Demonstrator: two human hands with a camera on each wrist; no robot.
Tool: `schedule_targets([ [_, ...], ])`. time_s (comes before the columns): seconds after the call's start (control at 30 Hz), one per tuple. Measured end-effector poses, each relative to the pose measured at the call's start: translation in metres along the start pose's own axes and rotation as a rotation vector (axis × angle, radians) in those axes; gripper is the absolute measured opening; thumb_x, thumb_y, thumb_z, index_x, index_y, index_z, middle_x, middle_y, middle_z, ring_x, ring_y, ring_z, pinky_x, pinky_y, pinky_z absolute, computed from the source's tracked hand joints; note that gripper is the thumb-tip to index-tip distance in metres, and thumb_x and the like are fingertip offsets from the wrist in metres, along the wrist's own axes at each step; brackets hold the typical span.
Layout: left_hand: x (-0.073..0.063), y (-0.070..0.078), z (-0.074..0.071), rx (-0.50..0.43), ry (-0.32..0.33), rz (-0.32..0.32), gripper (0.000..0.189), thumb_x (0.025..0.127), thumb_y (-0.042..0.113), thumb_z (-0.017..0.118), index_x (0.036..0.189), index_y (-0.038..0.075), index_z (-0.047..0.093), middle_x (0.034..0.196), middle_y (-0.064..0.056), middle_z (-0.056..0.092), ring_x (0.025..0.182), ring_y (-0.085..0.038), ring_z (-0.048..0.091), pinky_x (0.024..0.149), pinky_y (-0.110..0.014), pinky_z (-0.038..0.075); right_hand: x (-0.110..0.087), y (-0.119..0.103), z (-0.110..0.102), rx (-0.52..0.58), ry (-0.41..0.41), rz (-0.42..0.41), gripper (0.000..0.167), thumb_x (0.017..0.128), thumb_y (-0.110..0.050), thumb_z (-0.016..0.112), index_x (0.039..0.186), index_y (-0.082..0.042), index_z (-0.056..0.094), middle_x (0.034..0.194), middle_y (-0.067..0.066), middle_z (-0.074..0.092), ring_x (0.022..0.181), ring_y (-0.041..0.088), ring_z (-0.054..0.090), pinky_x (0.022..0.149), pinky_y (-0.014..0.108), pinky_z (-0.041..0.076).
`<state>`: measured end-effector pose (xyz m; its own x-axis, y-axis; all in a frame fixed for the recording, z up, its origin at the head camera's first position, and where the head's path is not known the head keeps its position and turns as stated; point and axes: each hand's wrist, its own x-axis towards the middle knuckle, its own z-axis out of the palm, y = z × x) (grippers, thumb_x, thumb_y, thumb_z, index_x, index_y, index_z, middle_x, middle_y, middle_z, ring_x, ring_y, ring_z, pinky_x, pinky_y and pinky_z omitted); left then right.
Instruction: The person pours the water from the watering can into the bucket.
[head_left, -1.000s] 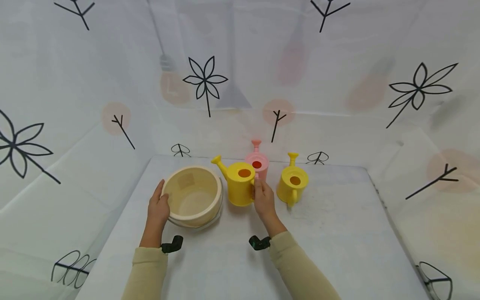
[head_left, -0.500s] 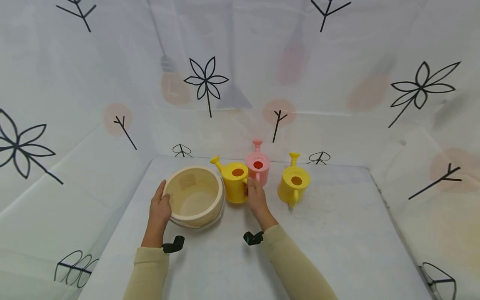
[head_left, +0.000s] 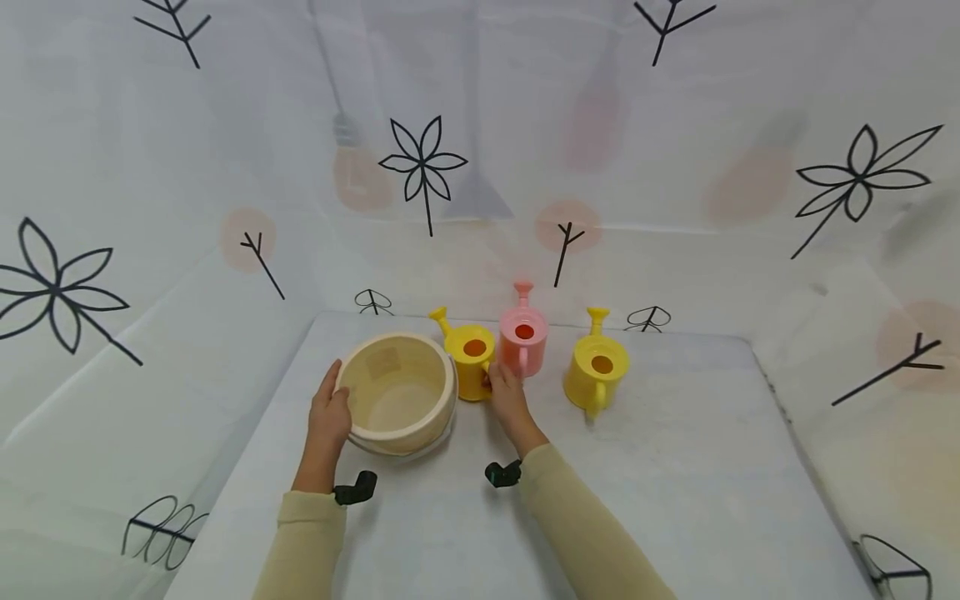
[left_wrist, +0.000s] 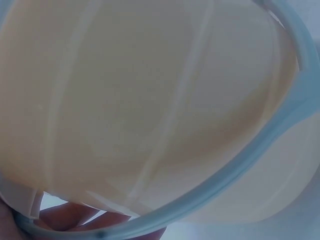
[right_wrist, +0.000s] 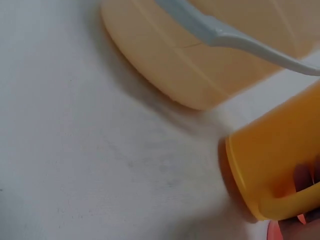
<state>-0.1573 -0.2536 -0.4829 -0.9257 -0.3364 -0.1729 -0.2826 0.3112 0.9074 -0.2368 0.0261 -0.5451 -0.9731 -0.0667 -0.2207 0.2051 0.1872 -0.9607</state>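
Note:
A cream bucket with a pale grey carrying handle stands on the table's left. My left hand grips its left rim, fingers on the outer wall. Right beside the bucket is a yellow watering can, upright, spout pointing to the back left. My right hand holds this can by its handle. A pink watering can stands just behind it. Farther right is a second yellow watering can, its handle toward me.
The white tabletop runs to a back wall of white cloth printed with plants and bulbs. Cloth also bounds both sides. A dark strap-mounted device sits at each wrist.
My right hand has brought the yellow watering can leftward, up beside the bucket, uncovering more of the pink can. My left hand stays on the bucket. The whole view has shifted slightly.

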Motion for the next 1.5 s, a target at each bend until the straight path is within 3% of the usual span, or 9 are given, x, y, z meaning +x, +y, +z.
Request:
schedule_targets([
  [0.23, -0.001, 0.001, 0.003, -0.001, -0.006, -0.008, 0.054, 0.104, 0.020, 0.027, 0.156, 0.033, 0.017, 0.163, 0.001, 0.014, 0.150, -0.026, 0.015, 0.122, -0.048, 0.018, 0.004, 0.001, 0.001, -0.010, -0.035, 0.073, 0.041, 0.102, -0.049, 0.035, 0.114, -0.015, 0.054, 0.114, 0.008, 0.052, 0.115, 0.024, 0.048, 0.106, 0.045, 0.043],
  [0.47, 0.001, -0.001, 0.007, 0.001, 0.003, 0.001, 0.054, 0.104, 0.020, 0.028, 0.155, 0.033, 0.018, 0.163, 0.002, 0.016, 0.151, -0.024, 0.015, 0.122, -0.046, 0.017, 0.013, -0.003, 0.001, -0.065, -0.089, 0.138, 0.053, 0.100, -0.055, 0.036, 0.138, -0.020, 0.046, 0.132, 0.003, 0.050, 0.125, 0.024, 0.044, 0.113, 0.052, 0.035],
  [0.63, 0.000, 0.000, 0.008, 0.000, 0.005, 0.014, 0.055, 0.103, 0.019, 0.029, 0.156, 0.032, 0.019, 0.163, 0.001, 0.017, 0.150, -0.025, 0.015, 0.122, -0.046, 0.017, 0.020, -0.005, -0.002, -0.130, -0.107, 0.160, 0.060, 0.099, -0.060, 0.033, 0.145, -0.022, 0.039, 0.141, 0.002, 0.046, 0.130, 0.025, 0.042, 0.114, 0.056, 0.031],
  [0.83, 0.001, -0.001, 0.009, 0.003, 0.002, 0.024, 0.055, 0.103, 0.019, 0.029, 0.156, 0.032, 0.019, 0.163, 0.001, 0.017, 0.150, -0.025, 0.015, 0.122, -0.047, 0.017, 0.023, -0.006, -0.003, -0.172, -0.112, 0.169, 0.060, 0.099, -0.059, 0.032, 0.144, -0.021, 0.040, 0.139, 0.003, 0.047, 0.128, 0.027, 0.041, 0.113, 0.057, 0.032],
  [1.2, 0.001, -0.001, 0.007, 0.015, 0.023, 0.012, 0.055, 0.103, 0.019, 0.030, 0.155, 0.032, 0.020, 0.162, 0.000, 0.018, 0.150, -0.026, 0.017, 0.122, -0.047, 0.017, 0.016, -0.005, -0.004, -0.119, -0.099, 0.167, 0.050, 0.100, -0.052, 0.040, 0.140, -0.021, 0.042, 0.132, 0.003, 0.049, 0.122, 0.024, 0.045, 0.111, 0.051, 0.039],
  [1.5, -0.001, 0.000, 0.002, 0.021, 0.023, -0.008, 0.055, 0.103, 0.020, 0.028, 0.156, 0.033, 0.018, 0.163, 0.001, 0.016, 0.150, -0.027, 0.016, 0.121, -0.049, 0.017, 0.005, 0.002, -0.007, -0.092, -0.055, 0.102, 0.041, 0.101, -0.047, 0.043, 0.137, -0.026, 0.044, 0.140, 0.001, 0.047, 0.125, 0.024, 0.046, 0.110, 0.049, 0.040],
])
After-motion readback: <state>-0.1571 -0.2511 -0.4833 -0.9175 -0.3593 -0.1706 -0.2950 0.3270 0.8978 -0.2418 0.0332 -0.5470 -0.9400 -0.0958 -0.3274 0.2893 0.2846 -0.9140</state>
